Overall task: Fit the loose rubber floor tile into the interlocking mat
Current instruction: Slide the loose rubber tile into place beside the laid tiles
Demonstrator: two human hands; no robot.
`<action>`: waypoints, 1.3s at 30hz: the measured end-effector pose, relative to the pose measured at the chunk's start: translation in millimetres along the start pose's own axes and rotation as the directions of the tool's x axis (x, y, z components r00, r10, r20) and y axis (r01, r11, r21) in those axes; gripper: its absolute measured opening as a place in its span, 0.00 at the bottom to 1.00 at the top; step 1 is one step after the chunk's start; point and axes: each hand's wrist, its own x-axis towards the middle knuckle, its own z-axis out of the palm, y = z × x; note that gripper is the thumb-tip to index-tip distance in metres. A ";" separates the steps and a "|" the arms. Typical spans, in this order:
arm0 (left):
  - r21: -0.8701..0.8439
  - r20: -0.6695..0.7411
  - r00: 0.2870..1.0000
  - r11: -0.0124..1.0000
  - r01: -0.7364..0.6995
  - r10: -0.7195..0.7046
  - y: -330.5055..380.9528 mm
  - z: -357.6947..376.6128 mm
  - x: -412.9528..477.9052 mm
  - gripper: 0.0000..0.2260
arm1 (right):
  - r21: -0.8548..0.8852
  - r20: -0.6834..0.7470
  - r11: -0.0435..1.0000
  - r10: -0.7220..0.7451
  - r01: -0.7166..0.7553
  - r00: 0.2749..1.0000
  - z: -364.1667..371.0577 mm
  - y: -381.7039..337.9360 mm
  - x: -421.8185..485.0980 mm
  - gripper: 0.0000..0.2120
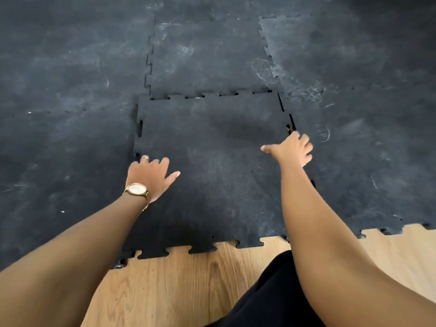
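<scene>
The loose black rubber tile [212, 161] lies in the middle of the interlocking mat [70, 90], with toothed edges all round. Gaps show along its left, far and right seams, so it sits slightly proud of its neighbours. My left hand [151, 178], wearing a watch and a ring, rests flat on the tile's left part near the left seam, fingers spread. My right hand [291, 148] presses on the tile's right edge at the seam, fingers curled down over the joint and thumb stretched out to the left.
Dusty black mat tiles with footprints [264, 69] surround the loose one on three sides. Bare wooden floor [188, 284] lies in front of the mat's toothed front edge. My leg in black cloth [266, 298] is at the bottom.
</scene>
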 end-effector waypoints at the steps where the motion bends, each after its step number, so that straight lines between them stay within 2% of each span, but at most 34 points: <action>1: -0.044 -0.006 1.000 0.999 0.008 -0.008 11.6 -5.1 12.8 0.24 | -0.049 0.075 0.998 0.033 -0.030 0.997 8.1 7.6 -2.3 0.53; 3: -0.156 0.054 0.998 0.987 0.036 -0.028 36.6 -12.4 33.8 0.28 | -0.114 0.173 0.991 0.094 -0.075 0.980 28.6 26.3 -7.6 0.61; 6: -0.384 0.141 0.990 0.922 0.046 0.010 75.3 -25.1 60.5 0.29 | -0.116 0.135 0.992 0.061 -0.046 0.989 51.2 43.2 -16.4 0.65; 8: -0.434 0.121 0.976 0.894 -0.113 0.182 112.7 -36.9 81.9 0.29 | -0.075 0.063 0.994 0.080 -0.075 0.995 57.9 58.1 -18.6 0.68; 10: -0.412 0.121 0.922 0.864 -0.290 0.367 150.4 -55.9 106.3 0.33 | -0.053 0.015 0.994 0.101 -0.100 0.995 61.4 75.9 -20.0 0.70; 11: -0.398 0.149 0.899 0.857 -0.326 0.411 167.1 -65.1 119.2 0.37 | -0.051 -0.006 0.995 0.089 -0.089 0.996 62.8 85.2 -19.6 0.70; 15: -0.388 0.308 0.880 0.892 -0.230 0.361 194.8 -74.4 154.5 0.50 | -0.045 -0.058 0.999 0.012 -0.014 0.998 63.6 106.2 -18.9 0.68; 18: -0.450 0.273 0.885 0.863 -0.229 0.378 193.0 -57.4 150.5 0.51 | -0.121 -0.066 0.992 -0.039 0.031 0.997 63.2 107.7 -19.7 0.62; 20: -0.473 0.183 0.901 0.839 -0.270 0.394 184.9 -47.0 138.7 0.49 | -0.163 -0.059 0.986 -0.040 0.030 0.997 61.1 103.5 -21.4 0.59; 22: -0.422 0.023 0.963 0.876 -0.235 0.269 160.3 -33.8 123.0 0.51 | -0.184 -0.079 0.983 -0.025 0.010 0.997 59.2 97.3 -22.5 0.55; 23: -0.415 -0.058 0.991 0.900 -0.133 0.119 141.4 -24.9 115.3 0.51 | -0.189 -0.087 0.982 -0.014 -0.002 0.996 57.6 95.2 -22.0 0.54; 24: -0.429 -0.094 0.993 0.903 0.030 -0.078 118.5 -12.7 106.7 0.52 | -0.188 -0.086 0.982 -0.001 -0.015 0.996 56.0 93.4 -20.6 0.52; 25: -0.458 -0.050 0.955 0.856 0.240 -0.294 92.0 0.5 95.9 0.54 | -0.182 -0.075 0.983 0.013 -0.026 0.997 54.4 91.2 -19.1 0.51; 26: -0.478 0.060 0.875 0.756 0.447 -0.480 65.6 12.8 84.1 0.59 | -0.174 -0.062 0.984 0.033 -0.043 0.998 52.6 89.1 -17.5 0.50; 27: -0.477 0.192 0.778 0.636 0.607 -0.598 42.7 23.6 73.8 0.63 | -0.164 -0.047 0.984 0.059 -0.066 0.997 50.6 87.0 -15.8 0.50; 28: -0.456 0.305 0.688 0.533 0.713 -0.658 25.2 30.8 64.6 0.64 | -0.155 -0.032 0.984 0.087 -0.091 0.996 48.6 84.1 -15.0 0.51; 29: -0.437 0.378 0.626 0.464 0.770 -0.682 14.9 34.5 57.4 0.63 | -0.144 -0.018 0.982 0.117 -0.118 0.993 46.6 81.4 -14.3 0.52; 30: -0.431 0.411 0.596 0.429 0.794 -0.690 11.7 36.0 52.2 0.60 | -0.135 -0.003 0.980 0.145 -0.144 0.989 44.8 78.2 -13.7 0.52; 33: -0.444 0.382 0.602 0.433 0.785 -0.701 29.7 28.8 52.2 0.55 | -0.122 0.042 0.972 0.207 -0.201 0.977 38.3 71.9 -10.2 0.53; 36: -0.384 0.402 0.590 0.456 0.803 -0.700 46.2 16.6 58.5 0.55 | -0.133 0.045 0.969 0.214 -0.206 0.976 34.5 73.2 -6.4 0.55; 39: -0.371 0.378 0.612 0.492 0.788 -0.695 45.5 17.6 57.4 0.55 | -0.122 0.017 0.974 0.192 -0.189 0.981 32.3 78.4 -4.5 0.56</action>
